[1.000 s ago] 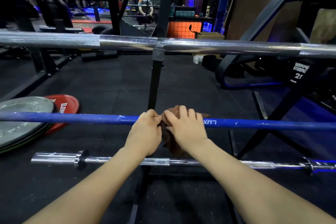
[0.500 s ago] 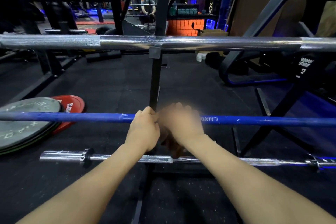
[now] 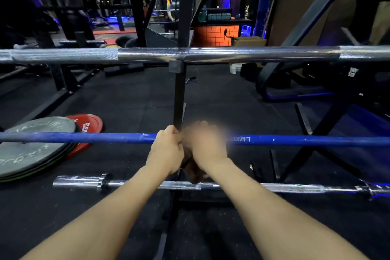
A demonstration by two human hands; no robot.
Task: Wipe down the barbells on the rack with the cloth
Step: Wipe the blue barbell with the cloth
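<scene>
Gripping the blue barbell (image 3: pixel 84 137) beside the rack post (image 3: pixel 179 99), the left hand (image 3: pixel 166 152) curls round it; the blurred right hand (image 3: pixel 205 145) holds a brown cloth (image 3: pixel 193 172) against it.

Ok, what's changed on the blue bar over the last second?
The right hand, sharp a second ago, is now motion-blurred on the brown cloth at the blue barbell, so it is rubbing in place. The left hand keeps gripping the bar beside it. All three barbells stay racked.
</scene>
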